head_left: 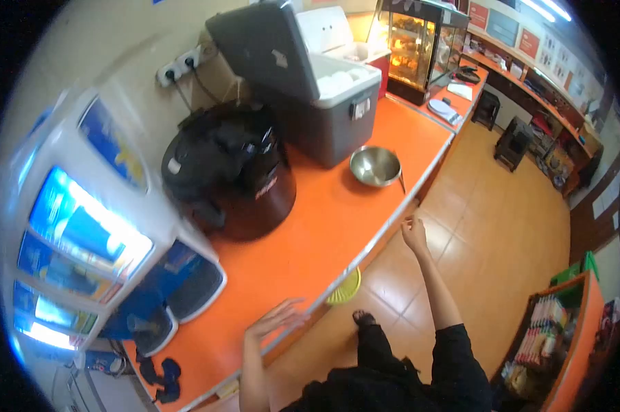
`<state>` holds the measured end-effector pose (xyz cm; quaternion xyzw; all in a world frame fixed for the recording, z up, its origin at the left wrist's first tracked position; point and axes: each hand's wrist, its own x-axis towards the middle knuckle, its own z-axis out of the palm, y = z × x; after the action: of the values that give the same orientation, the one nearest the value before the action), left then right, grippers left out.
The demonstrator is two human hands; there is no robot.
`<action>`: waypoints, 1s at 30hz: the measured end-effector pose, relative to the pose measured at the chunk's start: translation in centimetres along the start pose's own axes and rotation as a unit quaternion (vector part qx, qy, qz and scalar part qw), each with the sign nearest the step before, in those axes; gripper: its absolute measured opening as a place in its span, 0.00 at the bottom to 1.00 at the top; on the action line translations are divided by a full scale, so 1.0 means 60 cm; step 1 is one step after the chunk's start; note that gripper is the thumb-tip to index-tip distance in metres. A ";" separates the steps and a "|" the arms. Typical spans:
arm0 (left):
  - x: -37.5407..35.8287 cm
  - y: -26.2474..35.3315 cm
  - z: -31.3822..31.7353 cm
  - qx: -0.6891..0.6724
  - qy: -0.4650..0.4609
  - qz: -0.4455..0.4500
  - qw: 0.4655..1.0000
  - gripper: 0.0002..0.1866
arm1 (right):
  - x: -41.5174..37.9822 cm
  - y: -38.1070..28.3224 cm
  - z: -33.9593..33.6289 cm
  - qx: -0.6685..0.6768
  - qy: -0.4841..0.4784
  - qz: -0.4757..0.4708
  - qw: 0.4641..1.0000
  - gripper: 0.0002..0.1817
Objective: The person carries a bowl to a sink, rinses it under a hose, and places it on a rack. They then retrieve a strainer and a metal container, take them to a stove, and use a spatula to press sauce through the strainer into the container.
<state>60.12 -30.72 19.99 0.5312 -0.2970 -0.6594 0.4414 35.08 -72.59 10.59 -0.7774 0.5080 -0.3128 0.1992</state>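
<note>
My left hand point(279, 318) is over the near edge of the orange counter point(310, 240), fingers stretched out and holding nothing. Past the counter's edge, above the tiled floor, my right hand point(413, 234) has its fingers curled in, with no object showing in them. Closest to it on the counter is a steel bowl point(375, 167), with a thin handle point(402, 182) at its right side. A big black lidded pot point(231, 172) stands farther left, and a grey cool box point(337, 113) with its lid raised is behind the bowl.
A white and blue drinks dispenser point(118, 206) stands at the left. A lit glass food warmer point(411, 48) is at the counter's far end. Below the edge sits a yellow-green basket point(345, 287). Black stools point(513, 144) and an orange shelf unit point(550, 336) are on the right.
</note>
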 end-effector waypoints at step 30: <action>-0.038 -0.114 0.131 -0.376 0.302 0.231 0.845 0.36 | -0.213 -0.400 -0.132 0.166 -0.294 -0.339 0.878 0.06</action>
<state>50.85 -26.32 17.14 0.4136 0.0074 -0.4063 0.8148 41.90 -51.16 27.77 -0.9138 0.0719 -0.1984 0.3471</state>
